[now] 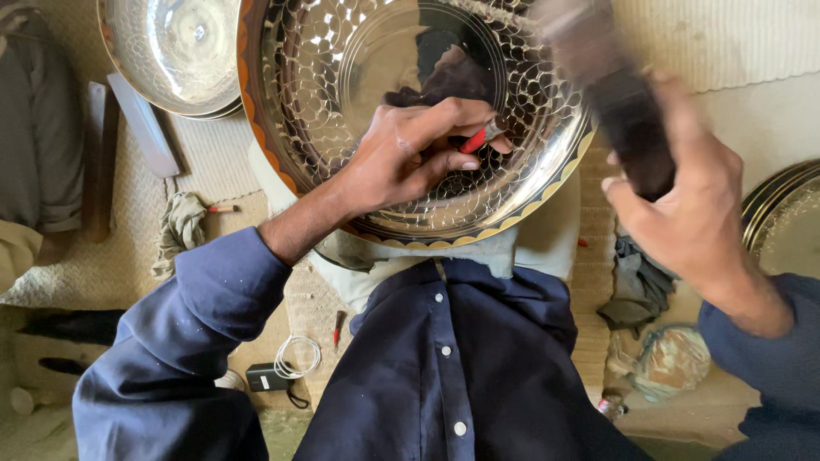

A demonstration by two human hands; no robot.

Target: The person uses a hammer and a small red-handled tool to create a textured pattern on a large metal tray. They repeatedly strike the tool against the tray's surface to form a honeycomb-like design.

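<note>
Engraving step in hand, as I judge it: my left hand (401, 154) pinches a red-tipped chisel (478, 139) against the patterned brass tray (342, 102) propped on my lap; my right hand (683, 196) grips a blurred dark mallet (615, 94). The next strike calls for a steady chisel tip.

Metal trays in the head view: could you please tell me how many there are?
3: the big engraved tray under the left hand, a plain tray at top left, and a tray edge at right. Others may be out of frame.
</note>
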